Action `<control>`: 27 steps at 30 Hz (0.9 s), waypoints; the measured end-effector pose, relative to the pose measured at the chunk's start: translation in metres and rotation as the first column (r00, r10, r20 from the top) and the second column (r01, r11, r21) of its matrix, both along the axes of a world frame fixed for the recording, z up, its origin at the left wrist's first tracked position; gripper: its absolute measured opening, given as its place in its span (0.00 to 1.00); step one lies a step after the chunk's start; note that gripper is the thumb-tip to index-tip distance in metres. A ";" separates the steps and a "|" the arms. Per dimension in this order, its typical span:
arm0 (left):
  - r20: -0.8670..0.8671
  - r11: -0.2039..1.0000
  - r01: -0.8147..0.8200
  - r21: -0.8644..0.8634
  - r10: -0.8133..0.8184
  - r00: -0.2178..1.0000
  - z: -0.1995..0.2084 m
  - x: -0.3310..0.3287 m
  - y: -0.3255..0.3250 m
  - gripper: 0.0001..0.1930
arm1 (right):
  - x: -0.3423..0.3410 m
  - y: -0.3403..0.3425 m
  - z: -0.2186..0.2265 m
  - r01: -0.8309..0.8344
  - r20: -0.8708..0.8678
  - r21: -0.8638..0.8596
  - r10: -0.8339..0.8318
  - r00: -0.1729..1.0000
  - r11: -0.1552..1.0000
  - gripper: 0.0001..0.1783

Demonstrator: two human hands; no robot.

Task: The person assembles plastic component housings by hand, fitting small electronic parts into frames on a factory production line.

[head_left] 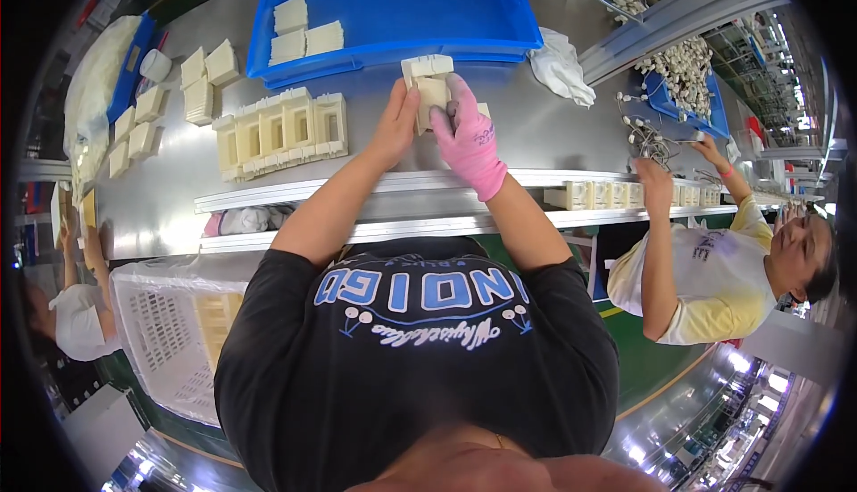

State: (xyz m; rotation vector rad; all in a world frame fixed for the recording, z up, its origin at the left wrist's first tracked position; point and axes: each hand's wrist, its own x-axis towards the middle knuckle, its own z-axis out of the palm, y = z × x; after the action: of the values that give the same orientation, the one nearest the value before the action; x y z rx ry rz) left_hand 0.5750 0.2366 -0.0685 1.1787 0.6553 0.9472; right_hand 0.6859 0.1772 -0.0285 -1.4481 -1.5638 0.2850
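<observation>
Both my hands hold a cream plastic housing (pixel 428 68) above the steel table, just in front of the blue tray. My bare left hand (pixel 394 124) grips its left side. On its right side is my right hand (pixel 469 135), in a pink glove with grey fingertips, its fingers bent around the part. A flat cream piece (pixel 432 92) lies within the housing; whether it is seated cannot be made out. To the left of my left hand stands a row of several cream box-shaped housings (pixel 281 135) with open centres.
The blue tray (pixel 393 53) holds stacks of cream plates (pixel 307 38). More cream stacks (pixel 198 99) lie left. A white cloth (pixel 562 68) is right of the tray. Metal rails (pixel 384 199) edge the table. A white basket (pixel 165 340) stands lower left. A co-worker (pixel 705 269) handles cables at right.
</observation>
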 end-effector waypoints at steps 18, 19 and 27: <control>0.034 0.879 0.340 -0.333 -0.350 0.936 0.013 -0.002 -0.012 0.22 | 0.039 -0.014 0.019 -0.152 -0.388 -0.212 0.059 0.920 0.966 0.26; 0.059 0.837 0.397 -0.377 -0.406 0.912 0.019 -0.003 -0.014 0.20 | 0.041 -0.014 0.024 -0.118 -0.242 -0.080 0.096 0.966 0.990 0.26; -0.531 0.605 0.795 -0.028 -0.683 0.501 0.041 -0.017 0.007 0.09 | 0.065 -0.055 0.057 -0.353 -0.271 -0.580 0.235 0.934 0.735 0.33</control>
State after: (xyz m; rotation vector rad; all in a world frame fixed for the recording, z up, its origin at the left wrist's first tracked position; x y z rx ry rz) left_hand 0.5578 0.2441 -0.0277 1.7358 0.3444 -0.0699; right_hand 0.7508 0.1220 0.0283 -1.5862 -1.6197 1.1939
